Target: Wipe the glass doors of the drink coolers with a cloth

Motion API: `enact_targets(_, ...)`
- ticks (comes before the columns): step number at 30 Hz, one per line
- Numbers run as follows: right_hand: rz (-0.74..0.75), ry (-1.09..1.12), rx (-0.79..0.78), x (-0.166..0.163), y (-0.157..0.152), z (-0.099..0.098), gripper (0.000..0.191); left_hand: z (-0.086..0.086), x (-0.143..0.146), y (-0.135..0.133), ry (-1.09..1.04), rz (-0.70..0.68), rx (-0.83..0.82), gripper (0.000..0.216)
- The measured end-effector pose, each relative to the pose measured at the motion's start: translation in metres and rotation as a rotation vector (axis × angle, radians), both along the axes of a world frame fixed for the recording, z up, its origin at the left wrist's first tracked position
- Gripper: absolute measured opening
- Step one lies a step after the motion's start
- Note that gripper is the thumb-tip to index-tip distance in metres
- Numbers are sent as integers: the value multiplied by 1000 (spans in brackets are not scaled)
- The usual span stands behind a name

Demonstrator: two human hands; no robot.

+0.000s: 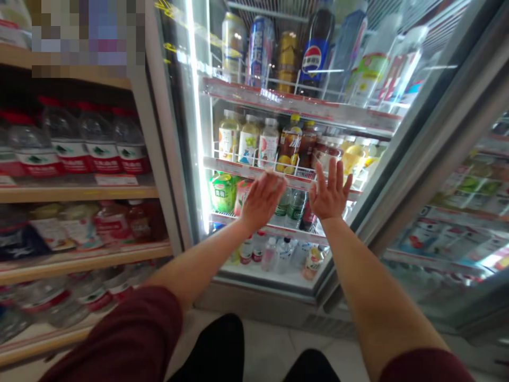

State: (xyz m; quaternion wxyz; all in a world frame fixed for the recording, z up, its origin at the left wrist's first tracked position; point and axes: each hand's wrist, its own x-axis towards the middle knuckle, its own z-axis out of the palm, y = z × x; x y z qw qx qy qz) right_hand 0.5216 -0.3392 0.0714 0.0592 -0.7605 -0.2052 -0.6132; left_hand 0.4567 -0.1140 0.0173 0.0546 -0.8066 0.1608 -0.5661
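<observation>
Both my arms reach forward into an open drinks fridge (pixel 302 109). My left hand (pixel 260 200) is stretched out flat with fingers together, empty, in front of a green bottle (pixel 223 192) and dark water bottles (pixel 295 206) on the lower shelf. My right hand (pixel 329 192) is raised with its fingers spread, holding nothing, just below the shelf of juice bottles (pixel 269 143). Neither hand touches a bottle that I can see.
The fridge's glass door (pixel 433 143) swings open on the right. Wooden shelves (pixel 79 193) with red-labelled water bottles (pixel 67 148) stand on the left. Cans and a cola bottle (pixel 315 50) fill the top fridge shelf. Small bottles (pixel 278 253) sit on the bottom shelf.
</observation>
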Motion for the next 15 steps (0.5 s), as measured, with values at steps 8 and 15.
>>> enact_targets(8,-3,40,-1,0,-1,0,58,-58,-5,-17,114,-120,308,64)
enact_targets(15,16,39,2,0,-1,0,57,-45,-1,-38,37,51,-28,60)
